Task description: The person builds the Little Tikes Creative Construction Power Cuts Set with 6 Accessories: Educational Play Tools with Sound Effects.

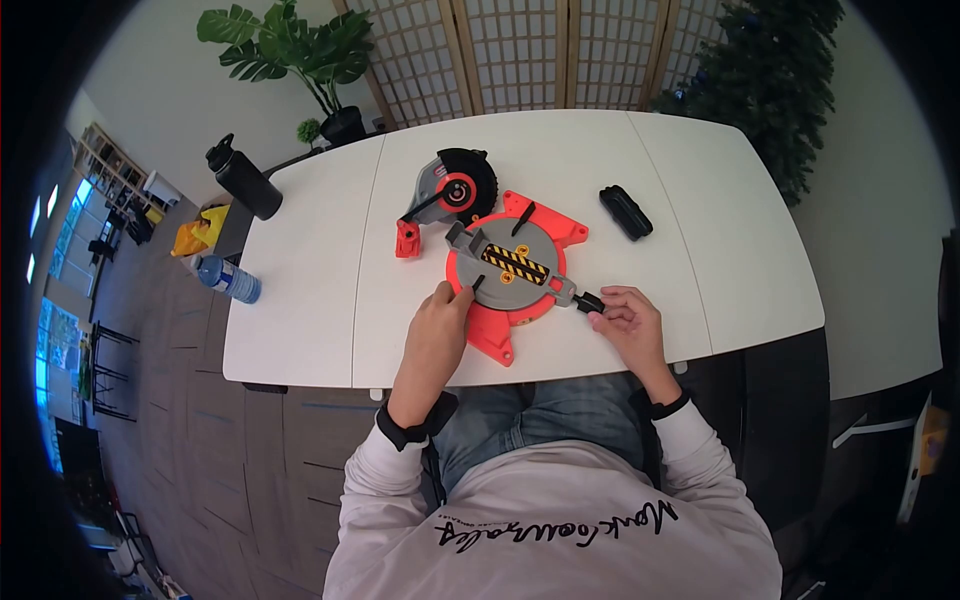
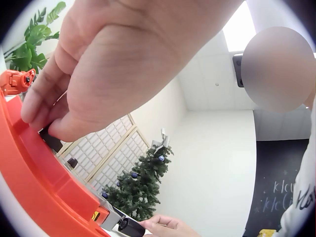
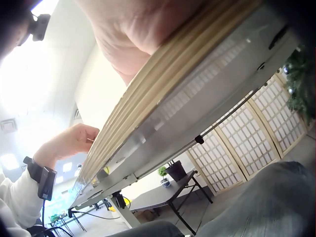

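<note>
A toy mitre saw's round base (image 1: 492, 335), red with a grey turntable (image 1: 490, 297) and a black-and-yellow striped strip, lies on the table in front of me. Thumb and fingers of my left hand (image 1: 435, 330) pinch a small black post (image 2: 52, 140) at the base's near left edge. On the other side, my right hand (image 1: 637, 328) holds the black knob (image 1: 588, 302) at the end of the turntable's grey arm between thumb and fingers. Behind the base, to the left, sits the separate saw head (image 1: 433, 187) with its black blade guard and red hinge block (image 1: 408, 240).
A black oblong object (image 1: 626, 212) lies on the white table (image 1: 760, 260) to the right. At the table's left end stand a black flask (image 1: 245, 180) and a clear water bottle (image 1: 227, 278). The table's front edge runs just before the person's lap.
</note>
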A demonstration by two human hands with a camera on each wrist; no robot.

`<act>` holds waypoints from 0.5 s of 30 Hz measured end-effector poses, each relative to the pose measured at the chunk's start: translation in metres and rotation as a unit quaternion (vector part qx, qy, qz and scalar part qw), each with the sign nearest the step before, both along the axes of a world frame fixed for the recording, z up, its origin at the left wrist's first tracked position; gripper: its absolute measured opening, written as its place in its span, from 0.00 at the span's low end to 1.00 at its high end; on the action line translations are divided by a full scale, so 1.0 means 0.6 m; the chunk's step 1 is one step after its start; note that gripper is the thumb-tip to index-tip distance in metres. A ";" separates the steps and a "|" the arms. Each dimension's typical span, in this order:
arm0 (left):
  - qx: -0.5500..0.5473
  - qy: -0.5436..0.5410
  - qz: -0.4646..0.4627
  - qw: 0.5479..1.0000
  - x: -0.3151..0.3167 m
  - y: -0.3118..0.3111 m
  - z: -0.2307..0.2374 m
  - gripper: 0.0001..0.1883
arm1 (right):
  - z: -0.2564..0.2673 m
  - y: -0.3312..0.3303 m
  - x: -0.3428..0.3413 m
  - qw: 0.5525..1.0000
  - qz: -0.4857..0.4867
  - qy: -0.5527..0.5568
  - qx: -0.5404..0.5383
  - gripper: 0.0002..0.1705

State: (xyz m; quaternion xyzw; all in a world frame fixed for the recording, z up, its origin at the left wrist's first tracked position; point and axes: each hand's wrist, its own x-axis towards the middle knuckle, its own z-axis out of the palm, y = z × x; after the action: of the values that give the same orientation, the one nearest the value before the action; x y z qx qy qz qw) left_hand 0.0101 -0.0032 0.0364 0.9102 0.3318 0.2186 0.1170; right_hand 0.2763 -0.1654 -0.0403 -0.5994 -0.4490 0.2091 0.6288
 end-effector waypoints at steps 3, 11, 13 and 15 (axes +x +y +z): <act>-0.002 0.003 0.006 1.000 0.001 -0.001 0.000 0.16 | 0.004 -0.001 -0.002 1.000 0.005 0.010 -0.001 0.13; 0.000 0.004 0.006 1.000 0.001 0.001 -0.001 0.15 | -0.004 -0.004 0.005 0.994 0.019 0.092 -0.059 0.14; 0.000 0.004 0.005 1.000 0.001 0.001 -0.002 0.15 | -0.002 -0.004 0.002 0.998 0.009 0.054 -0.043 0.14; -0.002 0.004 0.004 1.000 0.000 0.001 -0.001 0.15 | 0.010 -0.001 -0.007 1.000 -0.006 -0.006 -0.002 0.14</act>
State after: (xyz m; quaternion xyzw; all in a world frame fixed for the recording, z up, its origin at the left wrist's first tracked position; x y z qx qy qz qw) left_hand 0.0104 -0.0026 0.0357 0.9096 0.3358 0.2151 0.1166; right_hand 0.2722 -0.1661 -0.0341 -0.6044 -0.4487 0.2030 0.6262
